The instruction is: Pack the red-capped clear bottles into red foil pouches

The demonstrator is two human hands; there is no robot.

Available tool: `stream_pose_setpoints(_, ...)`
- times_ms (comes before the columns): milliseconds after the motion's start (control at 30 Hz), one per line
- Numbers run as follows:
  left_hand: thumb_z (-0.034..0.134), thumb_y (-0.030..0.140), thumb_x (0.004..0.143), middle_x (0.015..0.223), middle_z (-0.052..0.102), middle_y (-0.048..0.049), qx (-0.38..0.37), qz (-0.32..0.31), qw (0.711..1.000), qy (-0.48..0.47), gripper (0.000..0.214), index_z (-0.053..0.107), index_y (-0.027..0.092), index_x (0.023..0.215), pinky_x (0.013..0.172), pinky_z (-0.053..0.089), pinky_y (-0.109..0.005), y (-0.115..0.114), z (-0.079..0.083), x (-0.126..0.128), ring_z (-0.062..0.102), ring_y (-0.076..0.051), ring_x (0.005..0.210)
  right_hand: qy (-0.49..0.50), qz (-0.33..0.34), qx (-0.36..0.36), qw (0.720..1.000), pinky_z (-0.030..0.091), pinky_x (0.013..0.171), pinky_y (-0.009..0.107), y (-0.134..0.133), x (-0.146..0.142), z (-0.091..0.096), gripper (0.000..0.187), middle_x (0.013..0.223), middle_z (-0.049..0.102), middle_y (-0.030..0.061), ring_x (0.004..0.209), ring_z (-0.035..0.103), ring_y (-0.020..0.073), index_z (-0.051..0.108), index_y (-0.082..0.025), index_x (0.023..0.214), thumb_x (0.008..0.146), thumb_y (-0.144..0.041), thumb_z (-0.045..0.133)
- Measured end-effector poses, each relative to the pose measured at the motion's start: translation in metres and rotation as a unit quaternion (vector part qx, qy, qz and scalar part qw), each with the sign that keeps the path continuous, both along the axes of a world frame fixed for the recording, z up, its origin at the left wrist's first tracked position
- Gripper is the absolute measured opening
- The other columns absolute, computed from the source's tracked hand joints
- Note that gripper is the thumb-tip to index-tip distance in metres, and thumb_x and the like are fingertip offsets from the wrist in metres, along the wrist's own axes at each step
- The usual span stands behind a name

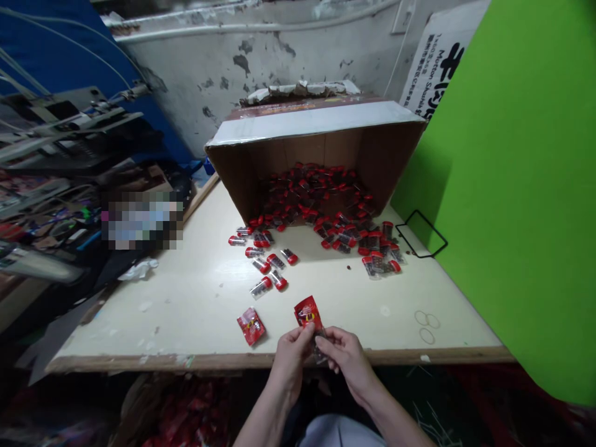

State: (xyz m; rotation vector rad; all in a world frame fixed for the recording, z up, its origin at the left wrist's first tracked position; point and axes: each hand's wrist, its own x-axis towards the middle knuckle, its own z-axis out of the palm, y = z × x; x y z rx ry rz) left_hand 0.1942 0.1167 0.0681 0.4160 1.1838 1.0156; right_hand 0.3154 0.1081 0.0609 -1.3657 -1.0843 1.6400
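Head view: hands (321, 354) grasping a red sachet (308, 312), spilled red-capped tubes (311, 198) and tipped carton (316, 133) beyond.

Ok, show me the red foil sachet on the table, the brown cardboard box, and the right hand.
Red foil sachet (251, 326): head view, its middle.
Brown cardboard box (288, 154): head view, inner wall.
Right hand (347, 359): head view, back of hand.

A cardboard box (321, 149) lies sideways on the table (186, 316), small tubes (278, 280) scattered before it.
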Motion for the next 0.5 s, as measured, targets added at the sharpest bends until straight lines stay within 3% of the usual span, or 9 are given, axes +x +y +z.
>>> stream_pose_setpoints(200,0.076,0.036,0.062,0.064,0.068,-0.0064,0.003,0.054,0.997,0.046,0.029,0.072,0.009,0.073,0.062,0.042,-0.024,-0.0020,-0.0006,0.0029,0.058,-0.013,0.061,-0.159,-0.029,0.128,0.979,0.039,0.049,0.021,-0.0025,-0.0031,0.0059,0.015,0.065,0.059,-0.0003,0.051,0.048,0.0107,0.065,-0.017,0.083,0.079,-0.031,0.061)
stream_pose_setpoints(367,0.077,0.035,0.060,0.060,0.067,-0.0044,0.014,0.088,0.994,0.070,0.027,0.070,0.010,0.067,0.058,0.041,-0.023,-0.0021,0.0012,0.0074,0.055,-0.012,0.057,-0.165,-0.011,0.133,0.977,0.040,0.047,0.020,-0.0034,-0.0049,0.0085,0.016,0.066,0.061,0.0002,0.049,0.051,0.0118,0.065,-0.018,0.087,0.082,-0.031,0.057)
stream_pose_setpoints(500,0.077,0.034,0.059,0.061,0.067,-0.0041,0.024,0.095,0.990,0.100,0.025,0.068,0.011,0.063,0.060,0.041,-0.023,-0.0026,0.0031,0.0093,0.056,-0.013,0.059,-0.238,-0.037,0.207,0.948,0.044,0.057,0.023,-0.0075,-0.0059,0.0094,0.015,0.076,0.062,0.0028,0.057,0.055,0.0138,0.065,-0.019,0.091,0.083,-0.028,0.057)
